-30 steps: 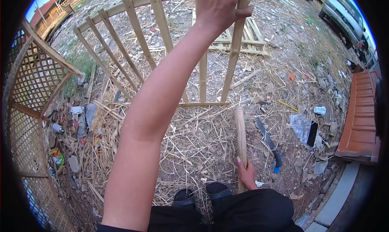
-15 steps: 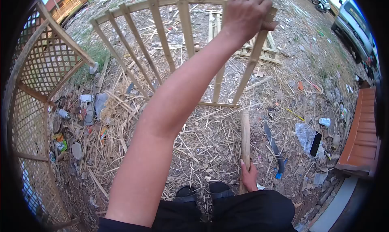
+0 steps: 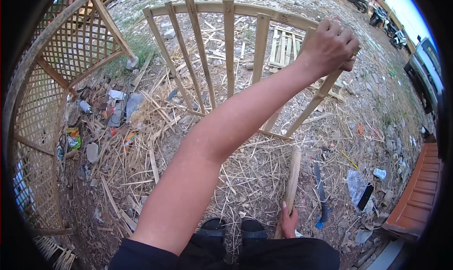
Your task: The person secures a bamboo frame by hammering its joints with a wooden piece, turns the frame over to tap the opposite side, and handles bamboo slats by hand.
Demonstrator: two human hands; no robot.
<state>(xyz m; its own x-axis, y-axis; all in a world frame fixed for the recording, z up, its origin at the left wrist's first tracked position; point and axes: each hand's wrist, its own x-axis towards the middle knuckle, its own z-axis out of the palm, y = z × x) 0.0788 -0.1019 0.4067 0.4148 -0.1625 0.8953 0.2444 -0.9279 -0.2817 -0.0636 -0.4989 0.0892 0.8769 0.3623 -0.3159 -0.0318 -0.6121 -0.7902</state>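
Note:
My left hand (image 3: 329, 46) is closed around the upper right corner of a slatted wooden frame (image 3: 229, 43). The frame stands upright in front of me, its vertical slats joined by a top rail and a bottom rail. My left forearm crosses in front of some slats. Low on the right, beside my leg, my right hand (image 3: 289, 220) grips a thick wooden stick (image 3: 293, 171) near its lower end. Its far end points forward, close to the frame's bottom right corner. To the right of the stick, a long dark blade (image 3: 320, 185) with blue at one end lies on the ground.
A lattice panel (image 3: 40, 109) stands at the left. Straw and wood scraps litter the ground around my sandals (image 3: 212, 226). Another slatted piece (image 3: 283, 48) lies behind the frame. Orange-brown ridged sheets (image 3: 417, 190) are at the right, with a vehicle (image 3: 424, 72) beyond.
The view has shifted, so the frame and lattice panel appear farther right. My left hand keeps its hold on the frame's corner. The stick slants slightly more to the right, still in my right hand.

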